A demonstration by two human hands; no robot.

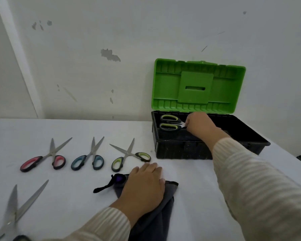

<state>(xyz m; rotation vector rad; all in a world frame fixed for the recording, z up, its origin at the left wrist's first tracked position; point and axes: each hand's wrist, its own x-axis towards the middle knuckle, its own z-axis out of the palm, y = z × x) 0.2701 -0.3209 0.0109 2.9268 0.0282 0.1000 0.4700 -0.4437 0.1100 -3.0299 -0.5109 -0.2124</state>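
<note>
Head cam, wide-angle, looks fwd + down over table (189, 171) toward wall (111, 32); close range, edges prob. distorted.

Plastic toolbox, metal-bladed scissors, soft cloth on a matt white top.
Green toolbox lid (198, 84) was moulded plastic w/ slight sheen; box base (181, 150) black plastic, dull & speckled. The scissors in box (170, 122) had black plastic handles w/ lime rubbery-looking lining; same build on pink pair (50, 153), blue pair (91, 152) & lime pair (128, 152), blades bare metal, smooth, semi-glossy. The dark grey cloth (163, 216) looked soft & matt. The table cover (189, 188) was smooth matt white, the sleeve (259, 188) ribbed cream knit, the wall (94, 32) matt paint, chipped in spots.
</note>
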